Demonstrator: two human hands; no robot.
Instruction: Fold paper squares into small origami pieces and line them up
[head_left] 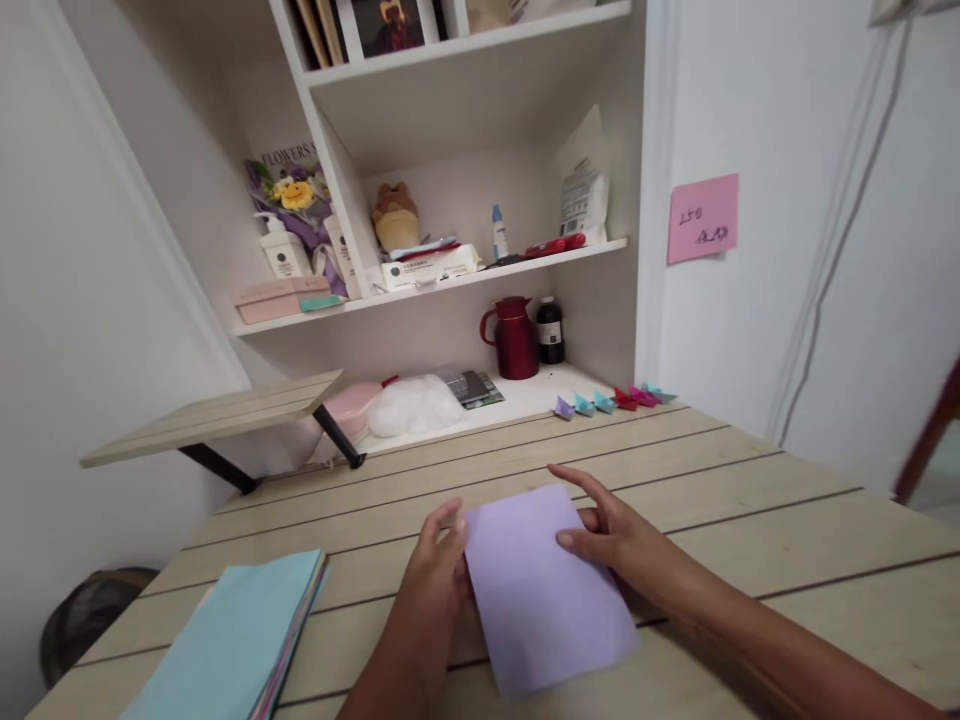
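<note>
A sheet of lavender paper is held a little above the wooden table, tilted, between my two hands. My left hand grips its upper left edge, with the thumb in front and the other fingers partly hidden behind. On the opposite edge my right hand pinches the paper, thumb on its face and the index finger stretched out past the top right corner. Whether the sheet is single or folded I cannot tell. To the left lies a stack of coloured paper, light blue on top.
Along the table's back edge stands a row of small folded paper boats. A raised wooden stand occupies the back left. Behind, shelves hold a red jug, a dark bottle and a plush toy.
</note>
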